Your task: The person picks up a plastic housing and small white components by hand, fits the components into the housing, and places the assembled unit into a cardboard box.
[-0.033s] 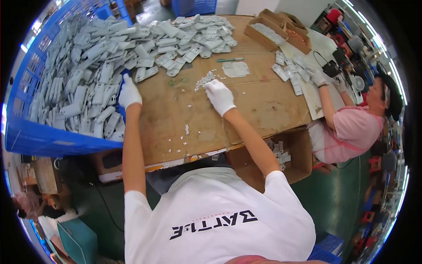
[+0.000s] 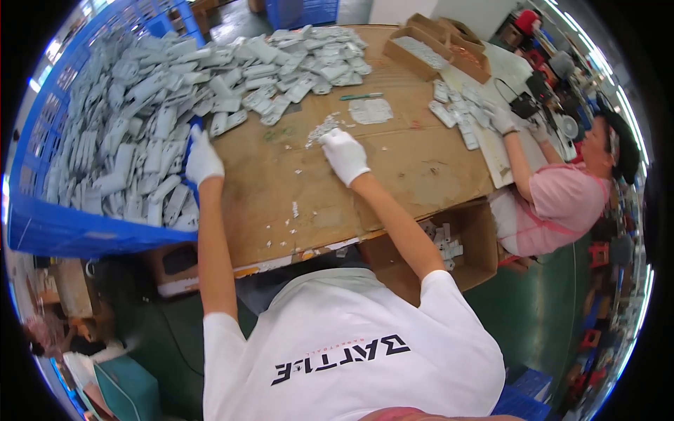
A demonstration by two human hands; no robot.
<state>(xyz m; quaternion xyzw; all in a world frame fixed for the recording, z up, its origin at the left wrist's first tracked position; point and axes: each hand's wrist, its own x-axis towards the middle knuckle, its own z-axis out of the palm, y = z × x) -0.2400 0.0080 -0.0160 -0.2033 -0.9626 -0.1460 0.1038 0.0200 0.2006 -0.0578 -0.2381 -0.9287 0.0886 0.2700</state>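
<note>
My left hand [image 2: 204, 157], in a white glove, rests at the inner edge of a blue plastic basket [image 2: 91, 231]. Its fingers look closed; whether they grip the rim or a piece is hidden. Light grey, elongated plastic casings [image 2: 123, 158] fill the basket and spill over the far left of the table. Also gloved in white, my right hand [image 2: 345, 154] bends its fingers together at the near side of a small heap of tiny white parts [image 2: 324, 131]. What sits between those fingertips is too small to make out.
Brown cardboard [image 2: 281, 182] covers the table. Near the heap lie a green pen [image 2: 361, 96] and a white patch [image 2: 371, 111]. Boxes of small parts [image 2: 419, 52] stand far right. A co-worker [image 2: 569, 193] handles casings there. An open carton [image 2: 474, 242] sits below the table edge.
The whole view has shifted slightly. My left hand has turned a little at the basket edge. My right hand stays by the small parts, its fingers still bent.
</note>
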